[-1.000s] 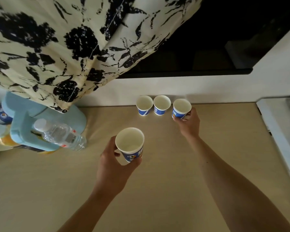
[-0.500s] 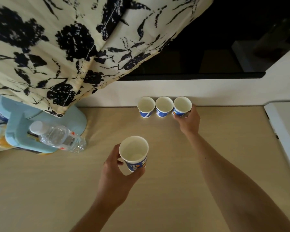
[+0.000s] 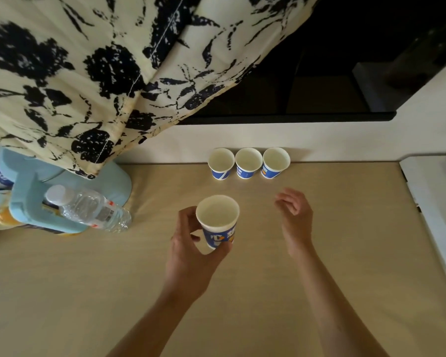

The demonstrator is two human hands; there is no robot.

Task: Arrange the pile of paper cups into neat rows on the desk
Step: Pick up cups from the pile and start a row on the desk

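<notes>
my right hand (image 3: 295, 220) is off the third cup (image 3: 276, 162) now and drawn back above the surface (image 3: 345, 253), grip slack and empty. that cup closes a row (image 3: 248, 163) of three by the wall (image 3: 319, 143). my left hand (image 3: 191, 251) grips the fourth cup (image 3: 218, 220) in the air, likely next. the blue print on the cups is too blurred to read.

Floral curtain (image 3: 93, 73) over dark window (image 3: 332, 60)
</notes>
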